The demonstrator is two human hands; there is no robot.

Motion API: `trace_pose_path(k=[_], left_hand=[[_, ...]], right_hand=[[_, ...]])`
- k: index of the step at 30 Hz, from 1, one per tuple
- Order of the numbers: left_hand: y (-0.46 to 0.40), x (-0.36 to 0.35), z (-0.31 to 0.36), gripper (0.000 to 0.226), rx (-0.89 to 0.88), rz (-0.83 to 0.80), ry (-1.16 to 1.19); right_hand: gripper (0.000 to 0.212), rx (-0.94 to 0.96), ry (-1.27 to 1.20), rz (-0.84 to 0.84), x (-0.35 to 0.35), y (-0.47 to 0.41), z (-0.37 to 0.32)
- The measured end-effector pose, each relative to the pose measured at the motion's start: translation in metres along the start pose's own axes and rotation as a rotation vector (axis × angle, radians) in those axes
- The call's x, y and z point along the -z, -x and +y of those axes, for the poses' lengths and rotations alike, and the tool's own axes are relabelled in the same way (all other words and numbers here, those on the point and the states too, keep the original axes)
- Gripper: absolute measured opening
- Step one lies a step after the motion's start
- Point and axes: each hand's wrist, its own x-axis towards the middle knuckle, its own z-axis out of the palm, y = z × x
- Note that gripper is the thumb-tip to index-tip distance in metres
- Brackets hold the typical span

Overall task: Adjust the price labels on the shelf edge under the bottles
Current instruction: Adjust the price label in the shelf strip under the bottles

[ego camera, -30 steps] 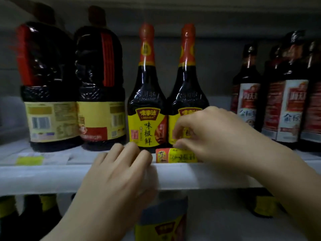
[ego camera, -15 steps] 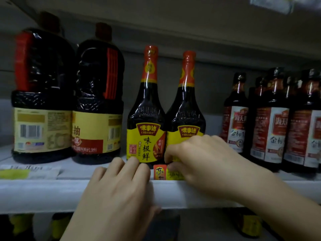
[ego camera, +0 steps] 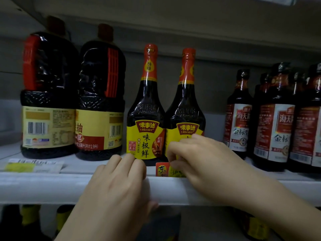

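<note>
Head view: right fingers (ego camera: 173, 150) pinching price label (ego camera: 162, 169).

White shelf (ego camera: 43, 186), bottles (ego camera: 145, 108), price labels (ego camera: 162, 169)

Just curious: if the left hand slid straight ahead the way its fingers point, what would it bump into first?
Probably the yellow-labelled bottle just behind the left hand's fingertips, though depth is unclear.

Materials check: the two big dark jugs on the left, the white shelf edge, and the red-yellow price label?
Big jugs: likely clear moulded plastic, going by the embossed pattern and glossy highlights; glass can't be ruled out.
Shelf edge: smooth white, rounded front, probably painted metal or plastic; can't tell which.
Price label: thin printed card or paper, flat with a slight sheen, pinched by the right hand.
</note>
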Motion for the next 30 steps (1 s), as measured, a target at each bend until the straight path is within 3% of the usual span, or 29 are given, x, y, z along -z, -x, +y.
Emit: trace_pose_path(k=[4,10,18,24,30], left_hand=[[0.003,-0.005,-0.004,0.059,-0.043,-0.04,-0.042],[0.007,-0.007,0.001,0.054,-0.019,-0.036,-0.055],[0.017,-0.016,-0.002,0.036,-0.03,0.092,-0.044],[0.023,-0.022,-0.003,0.034,-0.043,0.158,-0.043],[0.022,-0.022,-0.004,0.037,-0.014,0.127,-0.048]], right_hand=[[0.014,-0.067,-0.094,-0.022,0.001,0.001,0.007],[0.018,-0.048,-0.241,0.197,0.001,-0.004,0.015],[0.017,-0.025,-0.449,0.218,-0.006,-0.004,0.001],[0.013,-0.032,-0.416,0.144,-0.01,-0.005,-0.006],[0.009,-0.011,-0.207,0.157,-0.014,0.003,-0.014]])
